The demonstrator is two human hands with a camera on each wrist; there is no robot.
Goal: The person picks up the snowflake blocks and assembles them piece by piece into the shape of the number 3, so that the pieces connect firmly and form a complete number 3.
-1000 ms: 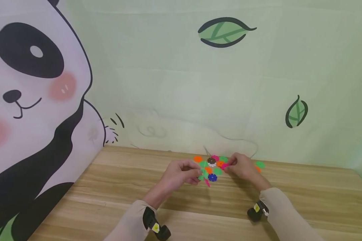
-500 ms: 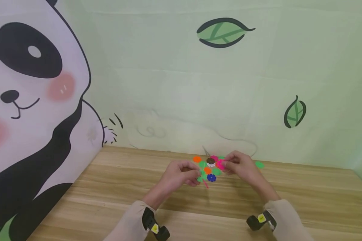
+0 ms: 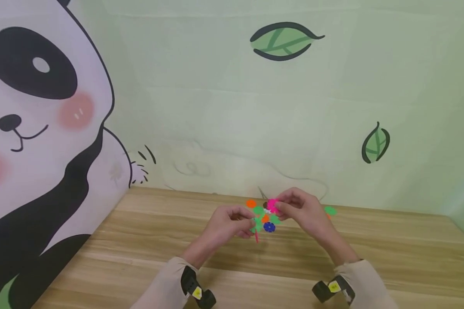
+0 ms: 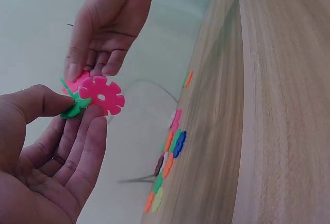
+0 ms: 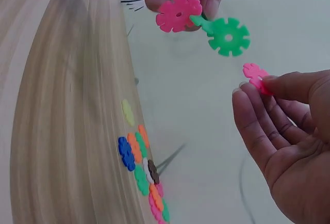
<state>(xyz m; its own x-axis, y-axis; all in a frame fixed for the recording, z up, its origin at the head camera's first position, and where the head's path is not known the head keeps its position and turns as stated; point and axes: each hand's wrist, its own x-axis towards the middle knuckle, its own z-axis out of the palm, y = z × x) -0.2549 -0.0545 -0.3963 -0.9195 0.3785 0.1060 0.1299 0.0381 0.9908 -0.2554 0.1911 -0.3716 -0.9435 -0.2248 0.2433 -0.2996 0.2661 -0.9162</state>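
My left hand [image 3: 227,224] pinches joined notched discs above the table. In the right wrist view this piece shows a pink disc [image 5: 179,13] and a green disc [image 5: 229,37], with another green part between them. The left thumb [image 4: 46,101] lies over the green part [image 4: 77,105]. My right hand [image 3: 303,212] grips a loose pink disc [image 3: 272,205] between thumb and fingers. From the right wrist, that disc [image 5: 253,73] hangs apart from the green one, with a small gap between. Fingertips cover part of each held piece.
Several loose discs lie at the table's back edge, among them a blue disc [image 3: 269,227] and an orange disc [image 3: 251,204]. A green disc [image 3: 330,210] lies farther right. Behind the wooden table [image 3: 158,240] stands a green backdrop [image 3: 216,107] with a printed panda.
My right hand has moved left toward the left hand, bringing the pink disc along. My left hand stays almost in place, while the pink disc below it has turned to hang more upright.
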